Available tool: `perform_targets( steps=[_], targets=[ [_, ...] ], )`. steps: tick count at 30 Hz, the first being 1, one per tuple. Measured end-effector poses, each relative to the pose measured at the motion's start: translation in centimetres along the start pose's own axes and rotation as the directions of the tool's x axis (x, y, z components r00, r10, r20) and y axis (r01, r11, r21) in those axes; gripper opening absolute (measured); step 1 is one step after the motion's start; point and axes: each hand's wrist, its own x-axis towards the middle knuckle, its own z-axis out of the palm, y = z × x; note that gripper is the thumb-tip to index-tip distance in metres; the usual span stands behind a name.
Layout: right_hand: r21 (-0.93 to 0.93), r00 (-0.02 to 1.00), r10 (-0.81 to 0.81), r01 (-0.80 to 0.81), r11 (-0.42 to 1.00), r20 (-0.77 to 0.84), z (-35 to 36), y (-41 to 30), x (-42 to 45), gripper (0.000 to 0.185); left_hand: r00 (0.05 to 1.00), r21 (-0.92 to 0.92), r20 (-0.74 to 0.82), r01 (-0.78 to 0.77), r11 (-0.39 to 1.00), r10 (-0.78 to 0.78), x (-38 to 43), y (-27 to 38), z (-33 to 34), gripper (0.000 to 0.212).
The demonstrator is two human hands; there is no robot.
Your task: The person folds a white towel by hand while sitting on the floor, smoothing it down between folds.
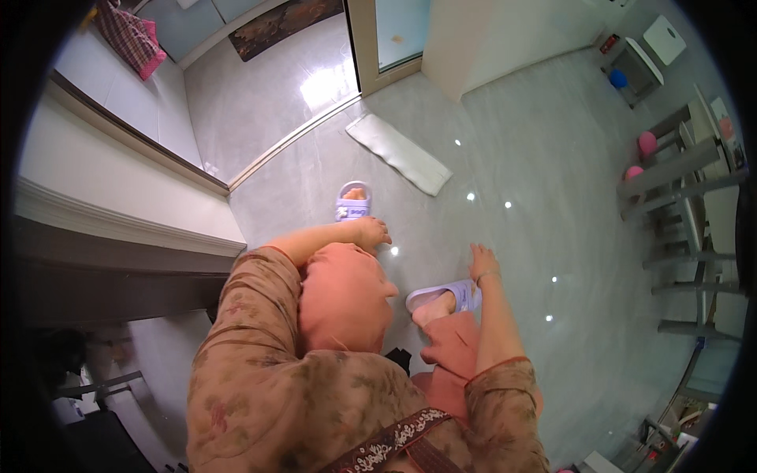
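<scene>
Nothing is in my left hand (374, 232), which hangs in front of my bent knee in salmon trousers (346, 295), its fingers apart. Just above it is a lilac slide sandal (353, 204) on one of my feet. My right hand (484, 262), with a thin band at the wrist, is empty too and stretches forward beside the other lilac sandal (467, 295), also worn. Beyond both hands a long white cloth (399, 154) lies flat on the grey glossy floor (514, 148).
A sliding-door track (295, 140) crosses the floor at upper left, with a dark patterned mat (284, 26) behind it. White wall and door frame (387, 80) stand ahead. Grey chairs (680, 177) and pink balloons (647, 143) are at the right. A checked cloth (130, 41) hangs at upper left.
</scene>
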Motion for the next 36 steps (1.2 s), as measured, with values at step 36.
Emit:
perform_targets(
  steps=[36],
  targets=[
    [-0.295,0.771,-0.610,0.549,0.782,-0.182,-4.8,-13.5,26.8,0.018,0.529,-0.242,-0.596,0.598,0.764,-0.604,12.9,-26.8,-1.0,0.010]
  ],
)
